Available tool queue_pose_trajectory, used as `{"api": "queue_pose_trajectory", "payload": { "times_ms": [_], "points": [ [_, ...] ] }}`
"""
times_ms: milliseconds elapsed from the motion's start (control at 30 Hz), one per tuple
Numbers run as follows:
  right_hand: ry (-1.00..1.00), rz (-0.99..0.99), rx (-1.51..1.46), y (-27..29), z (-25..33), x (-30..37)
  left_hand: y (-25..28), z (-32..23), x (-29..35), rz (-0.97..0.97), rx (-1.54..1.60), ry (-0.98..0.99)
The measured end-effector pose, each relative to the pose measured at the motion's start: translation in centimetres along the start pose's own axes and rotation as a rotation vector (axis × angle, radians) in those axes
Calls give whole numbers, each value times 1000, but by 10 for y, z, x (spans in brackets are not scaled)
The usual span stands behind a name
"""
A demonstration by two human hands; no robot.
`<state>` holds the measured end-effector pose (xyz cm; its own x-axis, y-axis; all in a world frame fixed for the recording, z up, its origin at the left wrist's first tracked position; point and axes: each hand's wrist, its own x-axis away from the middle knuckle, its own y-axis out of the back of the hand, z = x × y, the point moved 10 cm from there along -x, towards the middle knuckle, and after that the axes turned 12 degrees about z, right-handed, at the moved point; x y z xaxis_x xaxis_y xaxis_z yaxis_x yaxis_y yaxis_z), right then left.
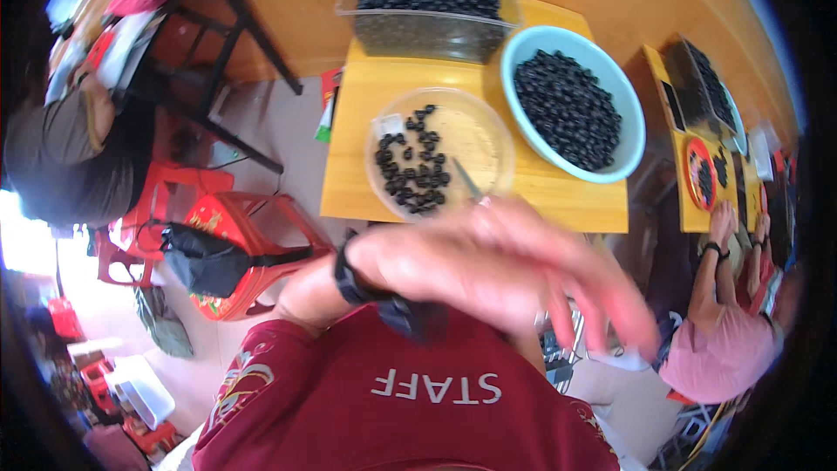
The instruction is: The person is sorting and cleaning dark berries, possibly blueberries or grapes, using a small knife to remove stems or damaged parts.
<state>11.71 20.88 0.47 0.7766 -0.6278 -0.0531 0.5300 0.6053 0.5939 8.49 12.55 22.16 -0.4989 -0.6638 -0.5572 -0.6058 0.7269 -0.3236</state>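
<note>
My left hand (pixel 462 275), with a black band on its wrist, crosses in front of my chest near the table edge. It is blurred by motion, with its fingers stretched out to the right and holding nothing visible. Mostly hidden behind it, my right hand (pixel 499 214) appears closed around a thin pointed metal tool (pixel 468 179); its exact kind is unclear. The tip reaches over a round clear plastic tray (pixel 484 126). Small shiny black pieces (pixel 408 181), like beads or beans, lie scattered on the tray's left side.
A light-blue basin (pixel 634 144) of black pieces stands right on the yellow table (pixel 349 148); a clear bin (pixel 427 35) of them stands behind. Red stools (pixel 279 227), one with a black bag (pixel 205 260), are left. People sit at both sides, one in pink (pixel 719 349) at another table.
</note>
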Motion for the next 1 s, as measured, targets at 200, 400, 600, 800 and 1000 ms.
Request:
{"api": "queue_pose_trajectory", "payload": {
  "times_ms": [200, 400, 600, 800, 1000],
  "points": [
    [113, -93, 86, 2, -4, 4, -93, -14, -25, 502, 768, -557],
    [86, -56, 79, -1, -1, 2, -105, -17, -22, 398, 651, -977],
    [100, -69, 141, 3, 6, 3, -109, -11, -18, 603, 964, -591],
    [34, -50, 80, 3, -2, 4, -104, -15, -25, 324, 848, -482],
    [81, -61, 103, -1, 5, 2, -112, -8, -17, 637, 981, -573]
  ]
}}
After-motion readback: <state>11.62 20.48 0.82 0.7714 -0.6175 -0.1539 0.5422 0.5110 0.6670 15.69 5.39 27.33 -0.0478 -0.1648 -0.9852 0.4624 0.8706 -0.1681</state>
